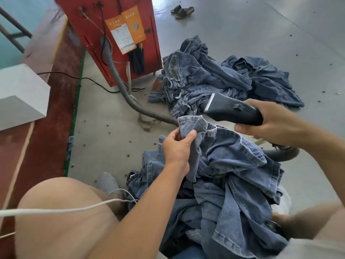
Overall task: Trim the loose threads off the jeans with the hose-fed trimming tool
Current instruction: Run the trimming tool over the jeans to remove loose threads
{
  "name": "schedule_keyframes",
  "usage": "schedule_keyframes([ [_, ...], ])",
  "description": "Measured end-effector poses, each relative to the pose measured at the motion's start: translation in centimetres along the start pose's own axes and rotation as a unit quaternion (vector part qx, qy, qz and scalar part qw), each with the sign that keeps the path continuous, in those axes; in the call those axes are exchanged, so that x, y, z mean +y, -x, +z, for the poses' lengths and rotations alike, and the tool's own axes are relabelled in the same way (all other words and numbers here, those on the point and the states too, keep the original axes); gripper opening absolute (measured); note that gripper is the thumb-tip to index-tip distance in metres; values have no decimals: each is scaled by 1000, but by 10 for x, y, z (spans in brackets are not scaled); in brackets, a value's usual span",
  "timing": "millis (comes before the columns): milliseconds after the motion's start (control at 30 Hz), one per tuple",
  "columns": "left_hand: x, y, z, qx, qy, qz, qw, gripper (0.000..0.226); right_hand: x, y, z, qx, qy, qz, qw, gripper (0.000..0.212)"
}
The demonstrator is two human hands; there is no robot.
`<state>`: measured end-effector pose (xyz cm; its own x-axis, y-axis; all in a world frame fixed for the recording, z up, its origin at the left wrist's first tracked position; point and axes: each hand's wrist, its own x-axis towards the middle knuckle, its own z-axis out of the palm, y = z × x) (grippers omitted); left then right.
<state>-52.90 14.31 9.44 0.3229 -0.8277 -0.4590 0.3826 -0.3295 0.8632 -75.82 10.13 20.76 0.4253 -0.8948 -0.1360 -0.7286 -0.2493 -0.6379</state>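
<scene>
Grey floor (242,25) | left hand (176,148) pinches jeans (224,156) | right hand (276,122) grips trimming tool (233,111) just above

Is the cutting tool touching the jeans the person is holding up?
No, the trimming tool in the right hand hovers just above the jeans pinched by the left hand, with floor showing between.

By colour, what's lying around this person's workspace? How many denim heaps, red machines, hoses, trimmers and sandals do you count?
Blue denim heaps: 2, the far pile and the jeans being worked on
Red machine: 1
Grey ribbed hose: 1
Dark trimming tool: 1
Dark sandals: 2
Total: 7
</scene>
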Motion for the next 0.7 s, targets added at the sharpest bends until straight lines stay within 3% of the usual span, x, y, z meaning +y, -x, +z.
schedule_keyframes([
  [67,1,-2,-1,20,-6,2,1000,23,0,1,1,-40,12,7,999,25],
  [133,1,0,0,-7,-13,16,1000,14,-1,-2,7,-62,26,19,998,21],
  [233,-6,10,3,-132,-24,43,990,14,-6,-13,16,-53,38,38,997,18],
  [333,-16,21,3,-234,-111,87,962,19,-9,-24,18,7,23,41,999,20],
  [400,-18,23,2,-238,-163,128,949,35,-5,-26,12,55,-19,44,997,19],
  [467,-14,16,-4,-195,-166,139,957,52,2,-25,3,88,-56,46,993,19],
  [533,-8,9,-15,-181,-202,161,949,57,9,-22,-3,97,-68,46,992,19],
  [567,-6,8,-20,-202,-269,202,920,54,11,-20,-4,94,-67,47,992,19],
  [600,-4,8,-25,-245,-367,260,859,50,13,-19,-3,89,-64,50,993,19],
  [633,-7,11,-31,-308,-463,296,777,48,13,-18,-2,83,-56,54,993,19],
  [667,-12,15,-35,-370,-538,295,697,46,14,-16,1,77,-44,58,994,20],
  [700,-17,20,-38,-409,-584,272,647,43,15,-15,3,69,-29,61,995,21],
])
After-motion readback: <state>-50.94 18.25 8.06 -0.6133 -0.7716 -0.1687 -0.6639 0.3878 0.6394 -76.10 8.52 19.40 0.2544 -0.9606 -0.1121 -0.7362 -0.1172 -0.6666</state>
